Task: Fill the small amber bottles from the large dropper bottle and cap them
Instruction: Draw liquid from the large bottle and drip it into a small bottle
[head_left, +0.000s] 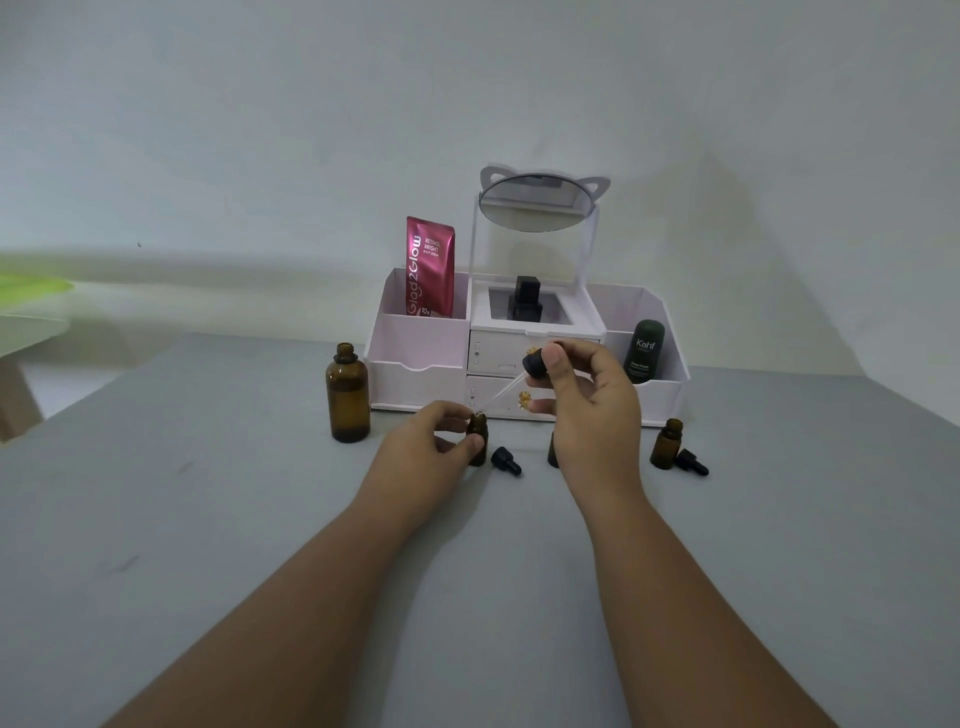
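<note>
The large amber bottle (347, 395) stands uncapped on the grey table, left of my hands. My left hand (423, 447) grips a small amber bottle (477, 436) upright on the table. My right hand (587, 400) pinches the black bulb of the dropper (535, 362), whose glass tube slants down-left with its tip at that small bottle's mouth. A second small bottle (552, 451) is mostly hidden behind my right wrist. A third small amber bottle (667, 445) stands open at the right. Two small black dropper caps lie on the table, one (505, 460) by the held bottle, one (691, 462) by the right bottle.
A white cosmetic organiser (415, 358) with drawers and a cat-ear mirror (537, 202) stands just behind the bottles. It holds a pink sachet (430, 267), a black bottle (527, 299) and a dark green Kahf container (644, 352). A green-topped stool (26, 312) sits at far left.
</note>
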